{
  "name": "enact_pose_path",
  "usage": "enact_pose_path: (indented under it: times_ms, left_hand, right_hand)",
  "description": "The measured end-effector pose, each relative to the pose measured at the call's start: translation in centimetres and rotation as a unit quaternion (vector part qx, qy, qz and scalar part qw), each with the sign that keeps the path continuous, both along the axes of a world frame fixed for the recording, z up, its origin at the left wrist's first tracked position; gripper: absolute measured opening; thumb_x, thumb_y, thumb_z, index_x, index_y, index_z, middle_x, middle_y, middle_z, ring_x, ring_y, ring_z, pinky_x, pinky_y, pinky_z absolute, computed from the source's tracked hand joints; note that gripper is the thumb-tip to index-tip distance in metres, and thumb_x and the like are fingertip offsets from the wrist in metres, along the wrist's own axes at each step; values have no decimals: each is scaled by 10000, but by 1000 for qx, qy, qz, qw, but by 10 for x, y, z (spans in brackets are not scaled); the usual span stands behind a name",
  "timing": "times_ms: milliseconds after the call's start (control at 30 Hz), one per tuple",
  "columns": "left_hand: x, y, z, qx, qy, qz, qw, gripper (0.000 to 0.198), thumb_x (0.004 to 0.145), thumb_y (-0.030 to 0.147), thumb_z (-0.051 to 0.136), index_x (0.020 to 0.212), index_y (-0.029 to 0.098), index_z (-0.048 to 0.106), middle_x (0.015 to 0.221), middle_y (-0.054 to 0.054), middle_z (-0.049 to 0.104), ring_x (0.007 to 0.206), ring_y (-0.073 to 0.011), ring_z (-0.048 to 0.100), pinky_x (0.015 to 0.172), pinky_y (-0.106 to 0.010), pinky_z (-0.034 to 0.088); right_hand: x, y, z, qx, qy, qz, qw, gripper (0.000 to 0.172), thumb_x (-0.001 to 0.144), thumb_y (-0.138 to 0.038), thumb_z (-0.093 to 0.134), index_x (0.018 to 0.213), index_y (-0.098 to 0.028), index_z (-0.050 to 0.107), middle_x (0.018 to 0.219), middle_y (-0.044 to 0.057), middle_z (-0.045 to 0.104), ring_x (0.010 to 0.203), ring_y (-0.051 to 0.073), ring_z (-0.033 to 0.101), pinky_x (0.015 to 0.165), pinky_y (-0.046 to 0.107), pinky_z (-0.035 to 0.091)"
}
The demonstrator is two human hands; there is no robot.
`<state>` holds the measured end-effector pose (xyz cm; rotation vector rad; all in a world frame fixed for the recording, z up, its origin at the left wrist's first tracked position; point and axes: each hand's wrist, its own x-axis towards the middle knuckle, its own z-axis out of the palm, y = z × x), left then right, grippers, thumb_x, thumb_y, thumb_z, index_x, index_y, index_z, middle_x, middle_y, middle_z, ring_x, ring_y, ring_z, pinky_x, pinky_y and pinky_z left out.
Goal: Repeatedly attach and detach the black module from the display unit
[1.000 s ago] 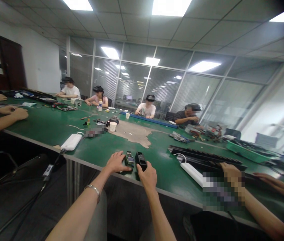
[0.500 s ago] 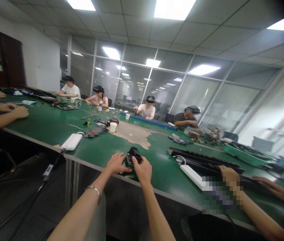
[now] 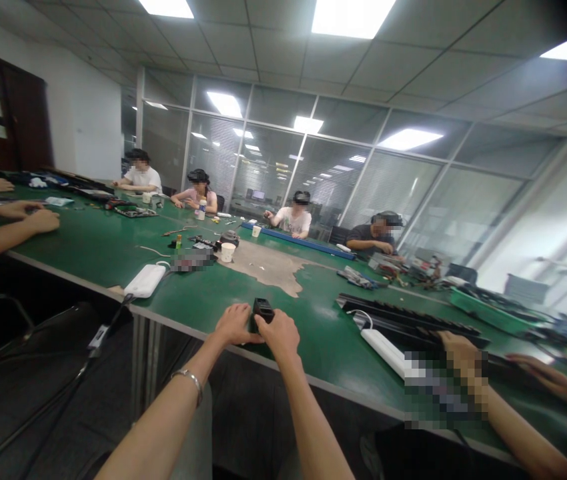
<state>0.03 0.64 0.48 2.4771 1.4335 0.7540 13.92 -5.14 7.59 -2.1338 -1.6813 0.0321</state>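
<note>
Near the front edge of the green table [image 3: 313, 333], a small black box-shaped casing [image 3: 263, 308] stands between my hands. Its top is towards me, and its lower part is hidden by my fingers. My left hand [image 3: 236, 325], below a silver bracelet, grips its left side with the thumb reaching across the front. My right hand [image 3: 282, 335] holds its right side, thumb on the near face. Both hands are closed around it, and no green board shows between them now.
A white power bank [image 3: 145, 281] with a cable lies left; a white power strip [image 3: 384, 352] lies right, near a co-worker's hand [image 3: 461, 350]. Ahead stand a paper cup [image 3: 228, 252] and a bare brown patch [image 3: 268, 270]. Several people sit around the table.
The black casing, tilted open over a green circuit board before, now sits lower and more level, with the board out of sight. My right hand has shifted slightly left.
</note>
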Motion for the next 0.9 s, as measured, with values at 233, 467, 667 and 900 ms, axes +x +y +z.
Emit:
enact_pose_path:
  times_ms: [233,467,667,900]
  left_hand:
    - [1,-1,2,-2,46,8,999,941,631,711,631,1372,194,366,1480,-145,371,1345,-353,348,1106,-463,290]
    - [3,-1,2,9,55,13,998,975,622,732,626,1378,175,364,1469,-153,385,1337,-346,362,1106,-453,303]
    - [3,-1,2,7,44,17,999,949,640,741,614,1380,202,364,1467,-138,391,1334,-340,370,1100,-455,309]
    - [3,0,2,-6,41,17,999,1023,604,864,538,1376,206,402,1488,-133,370,1349,-355,348,1105,-466,295]
  right_hand:
    - [3,-7,-16,-31,-5,9,999,514,770,-591,577,1048,-159,612,978,160,687,961,291,658,773,351,482]
    - [1,-7,-23,1,8,3,1000,461,817,-572,533,1035,-175,617,961,152,690,978,261,652,794,324,463]
    - [2,-4,-15,37,57,-2,998,434,816,-560,532,1026,-196,641,928,125,697,934,259,659,774,318,459]
    - [31,-1,2,159,142,10,977,456,845,-555,496,1124,-217,622,975,90,704,952,233,656,822,286,449]
